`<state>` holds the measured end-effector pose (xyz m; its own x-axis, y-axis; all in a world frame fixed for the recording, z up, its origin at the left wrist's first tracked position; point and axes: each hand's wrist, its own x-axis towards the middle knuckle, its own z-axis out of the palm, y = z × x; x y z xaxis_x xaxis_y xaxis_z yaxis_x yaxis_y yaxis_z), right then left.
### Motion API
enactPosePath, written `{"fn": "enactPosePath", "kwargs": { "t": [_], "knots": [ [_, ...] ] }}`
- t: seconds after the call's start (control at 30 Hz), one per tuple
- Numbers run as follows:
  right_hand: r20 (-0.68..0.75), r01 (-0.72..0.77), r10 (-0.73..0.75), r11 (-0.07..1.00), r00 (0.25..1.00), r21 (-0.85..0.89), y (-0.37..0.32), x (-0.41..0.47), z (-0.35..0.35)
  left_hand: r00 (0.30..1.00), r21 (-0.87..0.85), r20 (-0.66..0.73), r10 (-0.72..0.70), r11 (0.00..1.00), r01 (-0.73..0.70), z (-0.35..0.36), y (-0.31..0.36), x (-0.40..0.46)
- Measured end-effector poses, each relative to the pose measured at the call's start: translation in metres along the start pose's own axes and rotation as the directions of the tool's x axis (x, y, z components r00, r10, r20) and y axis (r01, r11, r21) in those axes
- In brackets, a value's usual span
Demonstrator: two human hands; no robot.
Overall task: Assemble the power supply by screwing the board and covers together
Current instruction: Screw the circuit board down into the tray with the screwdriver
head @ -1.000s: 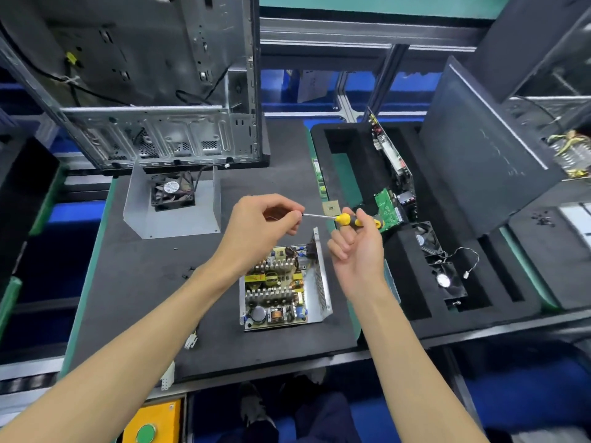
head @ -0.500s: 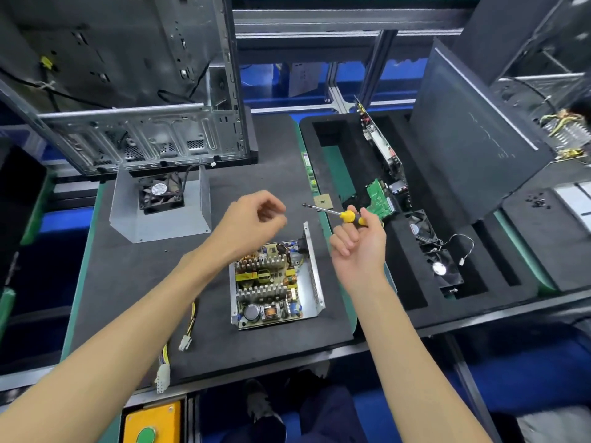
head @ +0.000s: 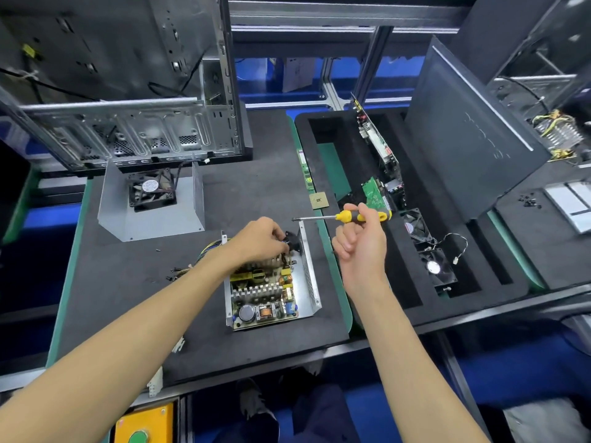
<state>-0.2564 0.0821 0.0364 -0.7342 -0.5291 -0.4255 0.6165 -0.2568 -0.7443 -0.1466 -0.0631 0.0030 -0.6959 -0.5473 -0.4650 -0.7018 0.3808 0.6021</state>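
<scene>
The open power supply [head: 308, 282], a silver metal base with its circuit board [head: 265, 295] inside, lies on the black mat in the middle. My left hand [head: 260, 241] reaches into its far end, fingers curled at the black socket part [head: 292, 239]; what they pinch is hidden. My right hand [head: 359, 241] holds a yellow-handled screwdriver [head: 348, 216] above the right side of the case, shaft pointing left. A grey metal cover [head: 150, 215] with a fan [head: 152, 190] stands at the back left.
An open computer chassis [head: 128, 91] stands behind the cover. Loose black screws [head: 171, 271] and yellow wires [head: 208, 251] lie left of the supply. A black foam tray [head: 463, 282] at the right holds a green board [head: 374, 193] and fans [head: 436, 266]. A chip [head: 319, 200] sits at the mat's edge.
My left hand has dropped from mid-air near the screwdriver tip down onto the far end of the power supply. My right hand stayed raised, and the screwdriver shaft is more level.
</scene>
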Motion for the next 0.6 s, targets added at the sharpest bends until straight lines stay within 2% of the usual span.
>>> {"fn": "enactPosePath", "kwargs": {
  "t": [0.13,0.2,0.3,0.43,0.6],
  "knots": [
    [0.041,0.191,-0.187,0.938,0.982,-0.291,-0.004,-0.003,0.0,0.998,-0.226,0.028,-0.054,0.972,0.059,-0.007,-0.002,0.003],
    [0.1,0.273,-0.254,0.889,0.962,-0.368,-0.005,-0.005,0.001,0.997,-0.301,0.047,-0.055,0.951,0.067,-0.01,-0.003,0.001],
    [0.144,0.338,-0.306,0.846,0.941,-0.412,-0.004,-0.009,0.004,0.997,-0.353,0.064,-0.037,0.934,0.057,-0.011,-0.002,-0.001],
    [0.136,0.346,-0.319,0.845,0.938,-0.407,-0.006,-0.009,0.006,0.999,-0.382,0.049,-0.017,0.923,0.035,-0.007,-0.003,0.0],
    [0.141,0.353,-0.324,0.843,0.935,-0.406,-0.008,-0.007,0.008,0.999,-0.305,0.002,0.05,0.951,-0.047,-0.005,-0.004,0.0]
  ]
}}
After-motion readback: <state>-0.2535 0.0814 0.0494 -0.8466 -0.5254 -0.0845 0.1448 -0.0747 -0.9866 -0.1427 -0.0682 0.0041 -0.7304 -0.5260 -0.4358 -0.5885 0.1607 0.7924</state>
